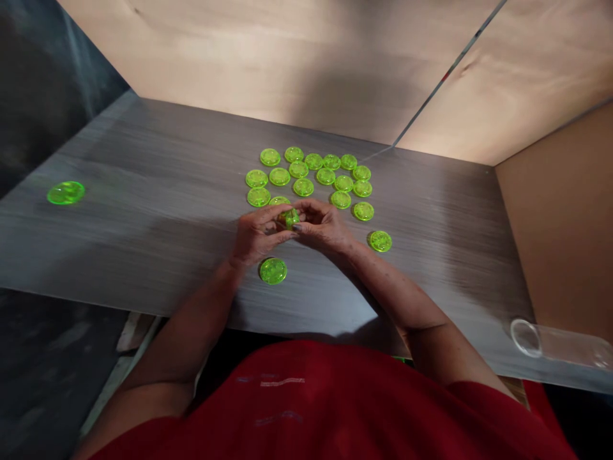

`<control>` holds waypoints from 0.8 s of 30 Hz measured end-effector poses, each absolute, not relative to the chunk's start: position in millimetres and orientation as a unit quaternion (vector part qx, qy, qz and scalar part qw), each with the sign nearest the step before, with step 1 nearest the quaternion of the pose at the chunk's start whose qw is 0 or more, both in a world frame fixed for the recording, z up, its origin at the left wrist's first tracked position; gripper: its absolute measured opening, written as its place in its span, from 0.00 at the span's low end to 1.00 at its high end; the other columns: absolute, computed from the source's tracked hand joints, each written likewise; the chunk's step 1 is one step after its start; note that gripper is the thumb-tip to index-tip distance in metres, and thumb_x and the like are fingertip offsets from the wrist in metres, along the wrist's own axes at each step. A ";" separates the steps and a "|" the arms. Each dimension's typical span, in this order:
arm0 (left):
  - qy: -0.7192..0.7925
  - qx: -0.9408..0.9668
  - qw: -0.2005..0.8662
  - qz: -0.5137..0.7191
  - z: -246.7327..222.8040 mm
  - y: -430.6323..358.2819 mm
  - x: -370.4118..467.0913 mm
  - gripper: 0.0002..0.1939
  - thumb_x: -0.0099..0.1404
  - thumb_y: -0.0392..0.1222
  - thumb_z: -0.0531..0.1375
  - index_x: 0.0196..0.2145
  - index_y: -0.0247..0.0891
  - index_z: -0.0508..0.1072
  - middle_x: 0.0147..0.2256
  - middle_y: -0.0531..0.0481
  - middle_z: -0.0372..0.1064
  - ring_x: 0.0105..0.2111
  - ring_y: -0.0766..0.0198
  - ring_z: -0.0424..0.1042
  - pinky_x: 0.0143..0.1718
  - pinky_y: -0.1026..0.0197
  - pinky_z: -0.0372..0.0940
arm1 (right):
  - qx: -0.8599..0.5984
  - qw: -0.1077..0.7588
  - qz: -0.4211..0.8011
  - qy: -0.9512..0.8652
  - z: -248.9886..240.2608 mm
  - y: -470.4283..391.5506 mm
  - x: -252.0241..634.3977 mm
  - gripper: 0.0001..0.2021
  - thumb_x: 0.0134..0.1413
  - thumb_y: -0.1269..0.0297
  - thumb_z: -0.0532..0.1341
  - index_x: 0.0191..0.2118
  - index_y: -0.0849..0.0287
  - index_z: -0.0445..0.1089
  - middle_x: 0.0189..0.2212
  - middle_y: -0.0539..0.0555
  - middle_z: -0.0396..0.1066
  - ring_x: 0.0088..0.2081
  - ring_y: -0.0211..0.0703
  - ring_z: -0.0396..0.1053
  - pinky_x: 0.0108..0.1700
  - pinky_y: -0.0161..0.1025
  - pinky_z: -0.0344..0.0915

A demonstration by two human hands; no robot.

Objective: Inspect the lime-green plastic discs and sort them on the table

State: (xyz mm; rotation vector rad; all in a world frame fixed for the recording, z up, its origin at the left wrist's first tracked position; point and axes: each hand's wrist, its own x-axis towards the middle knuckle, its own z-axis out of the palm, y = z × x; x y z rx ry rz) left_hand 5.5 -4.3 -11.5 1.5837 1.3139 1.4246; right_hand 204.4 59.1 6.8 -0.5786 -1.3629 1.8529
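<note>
Between both hands, above the middle of the table, is a small bright green see-through piece (290,219), partly hidden by fingers. My left hand (256,235) grips it from the left, thumb below and fingers above. My right hand (322,225) closes on it from the right, thumb near its lower edge. One green see-through disc (273,271) lies just below my left hand. Beyond my hands several similar round discs (303,187) lie flat in loose rows, and one disc (280,201) is partly covered by my left fingers.
A lone green disc (66,193) lies at the far left of the grey table (158,166). Another disc (380,241) sits right of my right wrist. A clear plastic cylinder (560,342) lies on its side at the right front corner. Wooden panels (287,57) stand behind and at right.
</note>
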 end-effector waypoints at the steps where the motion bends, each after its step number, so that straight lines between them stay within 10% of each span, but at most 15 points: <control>1: 0.494 0.598 0.321 0.543 -12.5 -3.8 5.6 0.29 0.58 0.57 0.83 0.54 0.44 0.89 0.53 0.43 0.87 0.51 0.47 0.88 0.53 0.49 0.86 | -0.226 0.376 0.721 -0.537 6.1 59.4 204.5 0.32 0.40 0.42 0.88 0.47 0.55 0.82 0.37 0.51 0.82 0.35 0.40 0.76 0.40 0.39 0.75; 12: 0.488 0.592 0.332 0.549 -12.3 -0.8 7.5 0.31 0.55 0.64 0.83 0.49 0.44 0.90 0.51 0.43 0.88 0.49 0.47 0.89 0.51 0.49 0.87 | -0.237 0.388 0.709 -0.539 0.6 60.5 204.1 0.32 0.41 0.41 0.88 0.45 0.55 0.82 0.33 0.49 0.80 0.33 0.39 0.71 0.37 0.39 0.72; 24: 0.544 0.666 0.161 0.484 -3.3 -5.5 1.6 0.21 0.62 0.46 0.77 0.53 0.45 0.87 0.54 0.45 0.88 0.46 0.52 0.88 0.50 0.53 0.84 | -0.304 0.369 0.618 -0.624 16.9 51.9 202.2 0.26 0.50 0.42 0.82 0.38 0.56 0.74 0.30 0.46 0.72 0.31 0.37 0.66 0.35 0.37 0.63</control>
